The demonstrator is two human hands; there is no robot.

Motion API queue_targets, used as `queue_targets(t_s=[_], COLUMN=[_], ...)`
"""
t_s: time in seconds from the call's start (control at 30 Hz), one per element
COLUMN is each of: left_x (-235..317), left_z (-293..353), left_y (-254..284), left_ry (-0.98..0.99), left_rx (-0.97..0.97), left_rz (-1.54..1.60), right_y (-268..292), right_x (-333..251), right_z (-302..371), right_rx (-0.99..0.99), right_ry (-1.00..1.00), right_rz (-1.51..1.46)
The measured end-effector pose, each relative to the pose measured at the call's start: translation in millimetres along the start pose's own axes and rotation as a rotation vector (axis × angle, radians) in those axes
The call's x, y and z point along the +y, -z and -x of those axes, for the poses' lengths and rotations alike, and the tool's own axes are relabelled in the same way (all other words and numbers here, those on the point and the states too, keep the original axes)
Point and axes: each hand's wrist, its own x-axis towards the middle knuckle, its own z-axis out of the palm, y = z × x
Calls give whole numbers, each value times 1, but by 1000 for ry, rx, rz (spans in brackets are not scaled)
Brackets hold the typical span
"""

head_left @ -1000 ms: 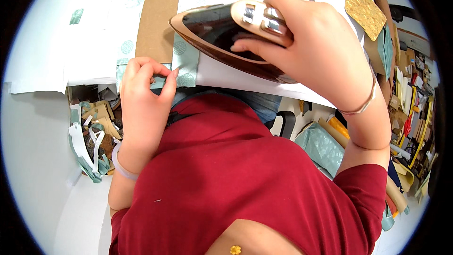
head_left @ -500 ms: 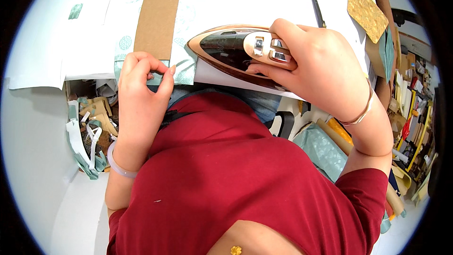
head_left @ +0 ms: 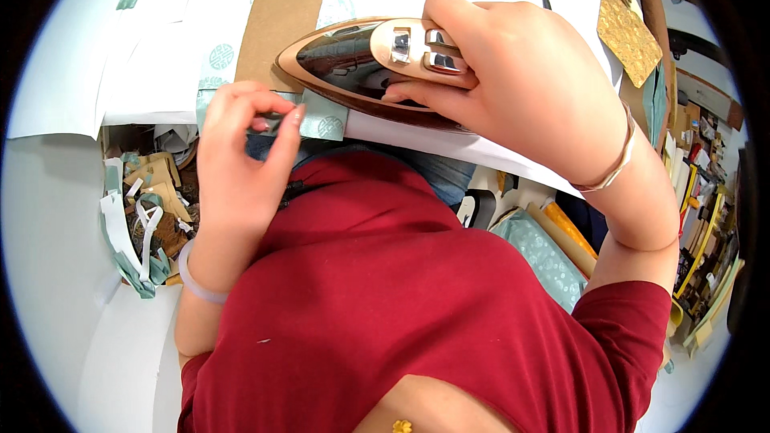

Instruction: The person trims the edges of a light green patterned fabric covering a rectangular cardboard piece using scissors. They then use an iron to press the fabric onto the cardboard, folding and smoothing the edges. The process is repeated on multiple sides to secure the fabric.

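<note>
Gripping the iron (head_left: 341,60) in the right hand (head_left: 529,80); shifting it leftward, now overlapping the brown card strip (head_left: 290,0), perhaps bringing heat nearer the pale-green cloth (head_left: 325,123); curling the left hand (head_left: 241,144) at that cloth's edge, not clearly showing whether pinching it.

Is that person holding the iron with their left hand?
No, the right hand grips the iron by its handle, while the left hand is at the near edge of the green cloth.

Gold-tan and black iron (head_left: 345,60), brown strip (head_left: 290,2), pale green medallion-patterned fabric (head_left: 326,123), red shirt (head_left: 417,305)
</note>
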Motion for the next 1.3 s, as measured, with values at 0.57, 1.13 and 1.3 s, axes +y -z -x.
queue_targets(t_s=[0.57,1.13,1.3], left_x=[-15,-11,-6], left_z=[-6,-31,-38], left_y=[41,38,28], left_ry=[-180,-160,-172], left_rx=[396,207,121], left_rz=[-68,-308,-306], right_y=[5,92,102], right_x=[0,118,202], right_z=[-6,-44,-129], right_rx=[-33,740,892], right_ry=[26,-327,-320], right_rz=[6,-148,-417])
